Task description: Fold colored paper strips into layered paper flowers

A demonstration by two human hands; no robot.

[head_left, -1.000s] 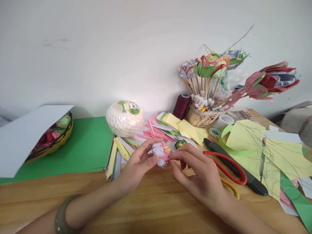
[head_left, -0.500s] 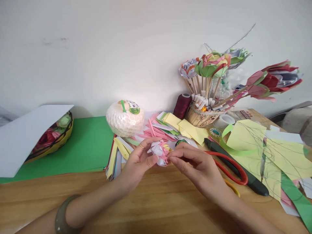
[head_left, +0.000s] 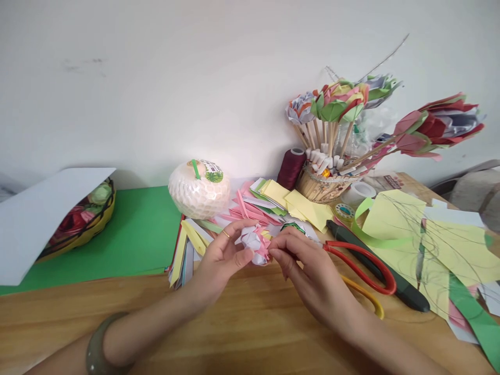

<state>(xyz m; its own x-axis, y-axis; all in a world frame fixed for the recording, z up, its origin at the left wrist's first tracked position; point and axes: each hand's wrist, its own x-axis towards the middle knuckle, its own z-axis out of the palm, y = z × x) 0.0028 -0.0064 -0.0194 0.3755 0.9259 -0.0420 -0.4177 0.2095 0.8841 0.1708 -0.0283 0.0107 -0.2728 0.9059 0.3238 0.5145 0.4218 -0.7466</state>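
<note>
A small folded paper flower [head_left: 253, 240], with white, pink and some yellow petals, is held above the front of the wooden table. My left hand [head_left: 225, 255] grips it from the left, thumb in front and fingers behind. On the flower's right side, the thumb and forefinger of my right hand [head_left: 308, 268] are pinched together at its edge; whatever lies between those fingertips is too small to make out. Behind the flower are strips of pink folded paper [head_left: 250, 205] and stacked yellow paper [head_left: 308, 205].
Scissors with red and yellow handles [head_left: 385, 276] and a dark long-handled tool [head_left: 410, 296] lie right of my right hand. A basket of paper flowers [head_left: 326, 190], a maroon thread spool [head_left: 291, 169] and a wrapped coconut [head_left: 199, 192] stand behind. A yellow basket [head_left: 97, 224] is at left.
My right hand has shifted slightly left and turned, its fingers drawn closer together at the flower's edge. More of the yellow scissor handle shows. My left hand stays on the flower.
</note>
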